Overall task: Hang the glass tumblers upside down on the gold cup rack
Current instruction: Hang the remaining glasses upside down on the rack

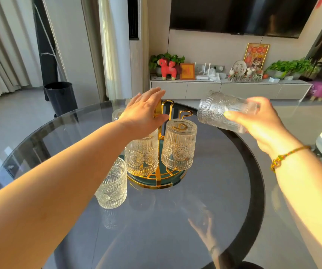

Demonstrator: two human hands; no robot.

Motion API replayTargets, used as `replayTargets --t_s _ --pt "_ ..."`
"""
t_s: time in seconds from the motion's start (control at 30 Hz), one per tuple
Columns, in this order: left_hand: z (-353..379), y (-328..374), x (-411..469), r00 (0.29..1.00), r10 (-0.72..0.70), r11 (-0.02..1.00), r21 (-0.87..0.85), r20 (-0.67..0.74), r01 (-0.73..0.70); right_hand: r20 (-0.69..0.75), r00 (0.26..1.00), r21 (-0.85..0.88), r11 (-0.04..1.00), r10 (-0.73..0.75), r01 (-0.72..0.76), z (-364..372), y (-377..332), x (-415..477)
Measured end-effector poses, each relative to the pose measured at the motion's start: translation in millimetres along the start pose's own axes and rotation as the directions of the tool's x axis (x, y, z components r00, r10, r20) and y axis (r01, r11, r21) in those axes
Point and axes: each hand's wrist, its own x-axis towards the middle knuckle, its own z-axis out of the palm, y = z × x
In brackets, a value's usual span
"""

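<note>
The gold cup rack point(157, 180) with a dark green base stands mid-table. Two embossed glass tumblers hang upside down on it: one at the front left point(141, 155), one at the front right point(178, 145). Bare gold hooks point(184, 114) rise behind them. My left hand point(143, 113) hovers flat and open over the rack, above the front left tumbler. My right hand point(263, 121) holds another tumbler point(220, 110) tilted on its side to the right of the rack, mouth pointing left. A tumbler point(112, 186) stands on the table left of the rack. Another tumbler point(117, 113) sits partly hidden behind my left hand.
The round smoked-glass table point(156, 230) has a dark rim point(257, 191) at the right. Beyond it stand a black bin point(61, 98), a tall white air conditioner point(135, 55) and a low TV cabinet point(230, 88) with plants and ornaments.
</note>
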Motion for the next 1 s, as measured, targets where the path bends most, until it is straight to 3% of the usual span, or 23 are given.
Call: replayTargets --t_s 0.2,0.47,0.73,1.0 --pt "2 -6 3 1.0 0.025 1.0 0.016 0.014 -0.025 0.119 0.989 -0.287 0.95 -0.092 0.123 22 -36 35" --pt "3 -11 5 0.999 0.05 0.999 0.006 0.011 -0.05 0.357 0.931 -0.429 0.871 -0.08 0.24 71 -53 55" --pt "4 -17 8 0.998 0.069 0.998 -0.004 0.015 -0.069 0.432 0.901 -0.539 0.809 0.027 0.234 99 -47 54" --pt "4 -20 10 0.995 0.094 0.995 -0.016 0.017 -0.094 0.394 0.91 -0.616 0.772 0.131 0.156 114 -34 49"
